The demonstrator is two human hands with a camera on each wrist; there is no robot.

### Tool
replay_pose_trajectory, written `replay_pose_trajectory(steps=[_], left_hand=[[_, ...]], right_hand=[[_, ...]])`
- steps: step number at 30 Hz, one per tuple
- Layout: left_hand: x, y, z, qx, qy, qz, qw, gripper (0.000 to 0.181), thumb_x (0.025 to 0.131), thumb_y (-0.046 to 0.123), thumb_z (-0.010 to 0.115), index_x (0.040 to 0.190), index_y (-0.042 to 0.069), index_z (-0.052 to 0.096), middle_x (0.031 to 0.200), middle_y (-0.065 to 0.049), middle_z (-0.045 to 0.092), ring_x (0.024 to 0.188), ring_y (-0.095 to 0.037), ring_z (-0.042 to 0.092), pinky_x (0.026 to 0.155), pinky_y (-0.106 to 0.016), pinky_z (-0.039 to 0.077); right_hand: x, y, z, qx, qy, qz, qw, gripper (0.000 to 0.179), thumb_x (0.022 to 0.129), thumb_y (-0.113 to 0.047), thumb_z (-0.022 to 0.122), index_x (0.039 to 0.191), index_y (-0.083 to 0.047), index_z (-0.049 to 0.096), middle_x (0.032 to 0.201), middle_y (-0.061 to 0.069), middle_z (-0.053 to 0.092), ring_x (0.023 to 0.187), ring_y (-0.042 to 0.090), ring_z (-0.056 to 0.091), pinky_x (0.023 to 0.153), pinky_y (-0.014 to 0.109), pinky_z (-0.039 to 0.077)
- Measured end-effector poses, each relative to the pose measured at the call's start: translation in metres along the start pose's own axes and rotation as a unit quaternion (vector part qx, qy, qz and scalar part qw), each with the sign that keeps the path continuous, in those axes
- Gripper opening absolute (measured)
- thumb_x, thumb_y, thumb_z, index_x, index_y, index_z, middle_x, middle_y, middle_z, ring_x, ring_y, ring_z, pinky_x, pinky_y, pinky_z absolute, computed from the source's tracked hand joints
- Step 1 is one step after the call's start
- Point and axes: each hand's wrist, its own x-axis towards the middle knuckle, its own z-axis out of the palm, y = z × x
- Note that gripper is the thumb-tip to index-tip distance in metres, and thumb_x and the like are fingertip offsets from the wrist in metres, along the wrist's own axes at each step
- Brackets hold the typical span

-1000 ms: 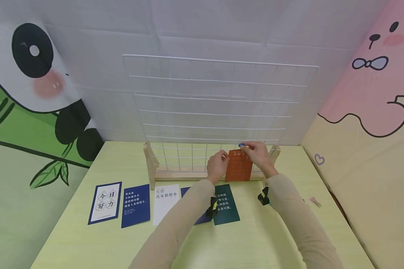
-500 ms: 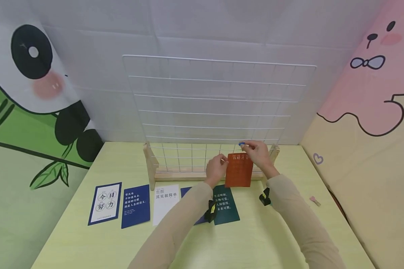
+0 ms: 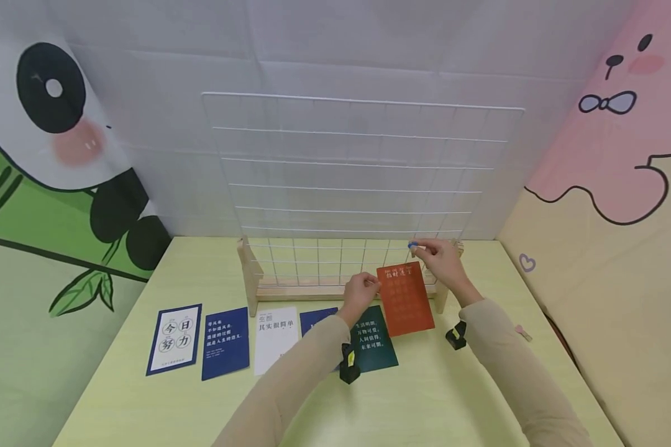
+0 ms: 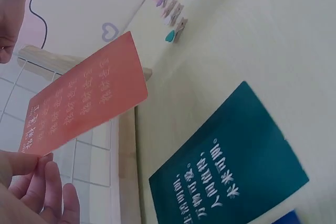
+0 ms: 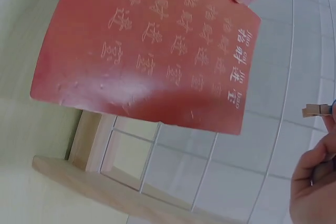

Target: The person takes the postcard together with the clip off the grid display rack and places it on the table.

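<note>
My left hand (image 3: 359, 297) pinches a red card (image 3: 406, 301) with white writing by its upper left edge. The card hangs tilted in front of a white wire grid rack (image 3: 302, 292) with a wooden base, apart from the wires in the right wrist view. Between thumb and fingertips, my right hand (image 3: 438, 257) pinches a small wooden clothespin (image 5: 316, 110) with a blue decoration. It is held above the card's upper right corner, not on the card. Below my left hand lies a dark green card (image 4: 231, 166) with white writing.
Left of the green card lie a partly hidden blue card (image 3: 315, 318), a white card (image 3: 276, 347), a dark blue card (image 3: 225, 357) and a blue-bordered white card (image 3: 171, 357). Several decorated clothespins (image 4: 177, 31) lie at the table's right side. Printed cloth walls enclose the table.
The red card has come down and toward me, tilting and showing more of its face. My left hand lowered with it. My right hand moved slightly right, the clothespin still pinched.
</note>
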Motion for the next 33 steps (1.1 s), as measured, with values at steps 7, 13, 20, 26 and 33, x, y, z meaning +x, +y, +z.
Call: replay_pose_trajectory(steps=[7,13,20,26,33], left_hand=[[-0.009,-0.011,0.008,-0.061,-0.019,-0.036,0.9973,0.011,0.087,0.008,0.056,0.09,-0.001,0.061,0.075,-0.006,0.061,0.075,-0.028,0.06,0.06,-0.028,0.048],[-0.014,-0.022,0.016,-0.087,-0.039,-0.065,0.9934,0.01,0.086,0.005,0.055,0.091,-0.002,0.061,0.075,-0.007,0.061,0.075,-0.029,0.059,0.057,-0.026,0.047],[-0.019,-0.033,0.028,-0.09,-0.048,-0.084,0.9912,0.008,0.085,0.004,0.056,0.087,-0.001,0.062,0.071,-0.007,0.06,0.069,-0.026,0.059,0.052,-0.023,0.046],[-0.024,-0.041,0.036,-0.099,-0.056,-0.096,0.9889,0.007,0.084,0.004,0.057,0.086,0.0,0.063,0.067,-0.004,0.059,0.056,-0.013,0.053,0.05,-0.023,0.047],[-0.03,-0.044,0.041,-0.11,-0.054,-0.111,0.9862,0.006,0.084,0.003,0.057,0.086,0.0,0.062,0.067,-0.004,0.059,0.055,-0.013,0.053,0.048,-0.022,0.046]], right_hand=[[-0.01,0.026,-0.013,-0.004,-0.029,0.052,0.9982,0.031,0.088,-0.023,0.055,0.106,0.001,0.061,0.049,-0.001,0.038,0.041,0.008,0.031,0.038,0.023,0.027],[-0.024,0.047,-0.028,0.037,-0.071,0.103,0.9915,0.031,0.088,-0.019,0.054,0.106,0.006,0.059,0.05,-0.002,0.04,0.044,0.008,0.034,0.041,0.022,0.03],[-0.039,0.075,-0.044,0.036,-0.104,0.152,0.9822,0.034,0.088,-0.021,0.054,0.103,0.01,0.057,0.053,-0.003,0.039,0.047,0.008,0.035,0.047,0.024,0.033],[-0.055,0.098,-0.055,0.03,-0.129,0.194,0.972,0.037,0.089,-0.02,0.053,0.11,0.011,0.054,0.051,-0.003,0.038,0.047,0.009,0.034,0.052,0.027,0.034],[-0.071,0.12,-0.06,0.029,-0.143,0.233,0.9614,0.034,0.09,-0.013,0.05,0.109,0.015,0.052,0.054,-0.002,0.038,0.047,0.008,0.032,0.047,0.023,0.031]])
